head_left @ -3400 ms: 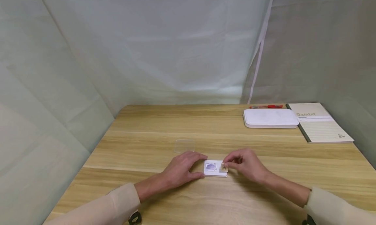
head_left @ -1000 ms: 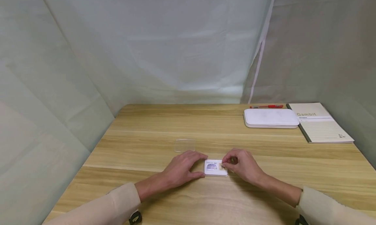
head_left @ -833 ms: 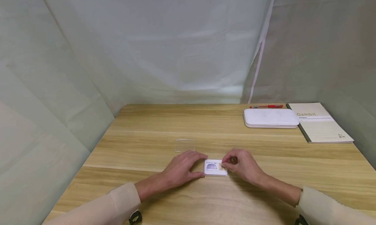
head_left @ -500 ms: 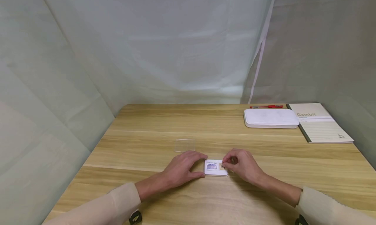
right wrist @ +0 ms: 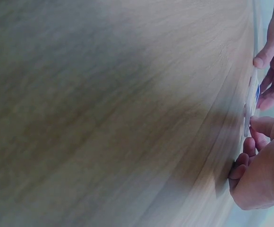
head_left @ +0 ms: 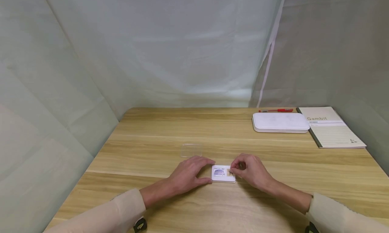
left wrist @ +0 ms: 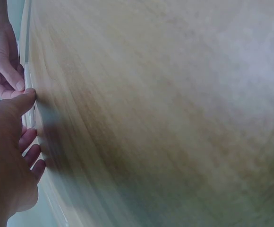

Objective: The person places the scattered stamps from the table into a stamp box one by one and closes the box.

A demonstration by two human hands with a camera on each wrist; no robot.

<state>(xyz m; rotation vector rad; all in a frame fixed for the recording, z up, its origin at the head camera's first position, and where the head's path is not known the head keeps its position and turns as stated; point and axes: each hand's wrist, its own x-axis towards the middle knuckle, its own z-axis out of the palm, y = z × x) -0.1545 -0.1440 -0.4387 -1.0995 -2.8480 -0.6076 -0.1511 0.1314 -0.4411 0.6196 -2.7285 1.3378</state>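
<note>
Centrally on a pale wood-grain tabletop (head_left: 152,125), well in from its far edge, the head view shows a flat white rectangular card (head_left: 223,180) with rounded corners. The left hand (head_left: 189,175) grips its left end between thumb and forefinger. The right hand (head_left: 253,171) pinches a small tan stamp (head_left: 229,174) with black print at the card's right end; a purple-and-white stamp (head_left: 218,172) lies beside it. A clear plastic rectangle (head_left: 191,150) rests just beyond the left hand. Toward the tabletop's far right corner are a white rounded rectangular case (head_left: 279,121), a red pen (head_left: 284,110) and a cream notebook (head_left: 334,128) reading "Gambit".

In the left wrist view, the left thumb reaches along the card, seen edge-on.

In the right wrist view, the right thumb and forefinger meet at the card's end, the other fingers curled.
</note>
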